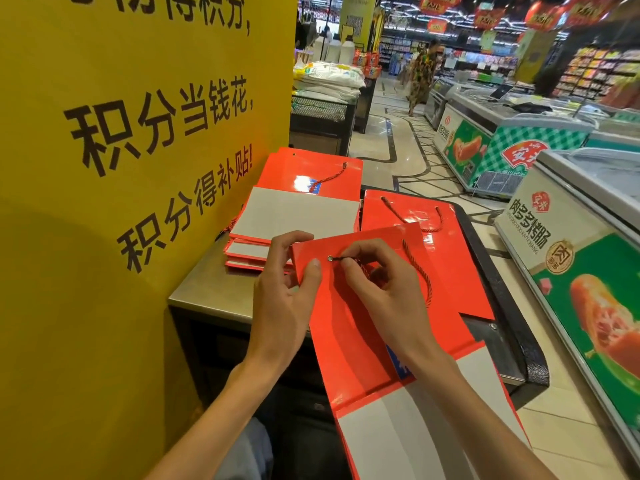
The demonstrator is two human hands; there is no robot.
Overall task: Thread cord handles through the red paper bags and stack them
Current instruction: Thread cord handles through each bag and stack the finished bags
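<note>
Two bare forearms, sleeveless up to the frame's lower edge, no watch, ring or band on either. Left hand [285,299] and right hand [384,289] ungloved, nails short and plain. Below the left forearm, a patch of grey-blue trouser fabric [249,455].

A supermarket. Beyond the tall yellow promotional sign [138,133] runs a tiled aisle [398,140], flanked on its right by chest freezers [502,147] bearing sausage adverts. Farther past the sign stand stocked shelves [595,74], with red banners [485,15] hanging overhead and a shopper [420,74] walking.
</note>
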